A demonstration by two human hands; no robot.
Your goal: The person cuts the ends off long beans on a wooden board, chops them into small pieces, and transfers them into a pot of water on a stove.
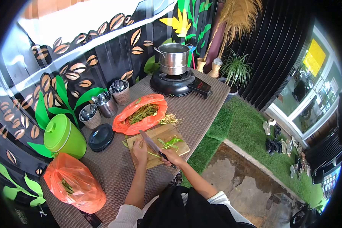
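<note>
A wooden cutting board (155,133) lies on the brown woven-pattern table. My right hand (171,158) is wrapped round the black handle of a knife (151,142), whose blade points up and left over the board. Toward the board's left side, my left hand (140,149) has its fingers bent together on green stems (154,154). Leafy green pieces (171,143) rest on the board to the right of the blade. Just behind the board is an open orange bag (155,122) filled with greens (143,113).
A pot (174,59) stands on a black portable stove (167,84) at the back. Cutlery cups (105,105), dark plates (101,137) and a green lidded bucket (66,138) line the left. Another orange bag (81,190) and a phone (91,219) are at the near left.
</note>
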